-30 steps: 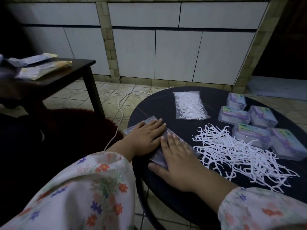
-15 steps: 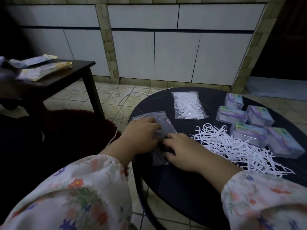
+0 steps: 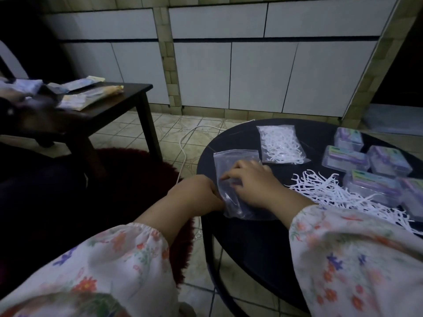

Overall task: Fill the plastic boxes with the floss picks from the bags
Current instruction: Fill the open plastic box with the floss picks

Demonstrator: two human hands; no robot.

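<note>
- Left hand (image 3: pixel 196 194) at the round worktop's (image 3: pixel 251 243) left edge grips the near end of an empty clear bag (image 3: pixel 231 177).
- Right hand (image 3: pixel 254 183), fingers curled, pinches the bag from above.
- Full bag (image 3: pixel 280 143) lies beyond; loose floss picks (image 3: pixel 332 193) and plastic boxes (image 3: pixel 366 170) lie right.

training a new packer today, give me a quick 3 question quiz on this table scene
1. True or false: the bag at the table's far side holds floss picks.
2. Which hand lies on top of the empty bag? A) left B) right
3. Fill in: the loose picks lie between the empty bag and the ____.

Key
1. True: white picks fill it.
2. B: the right hand rests on top, fingers curled on the plastic; the left hand takes the bag's near left edge, its grip mostly hidden.
3. boxes, the lidded plastic ones at the right.
</note>
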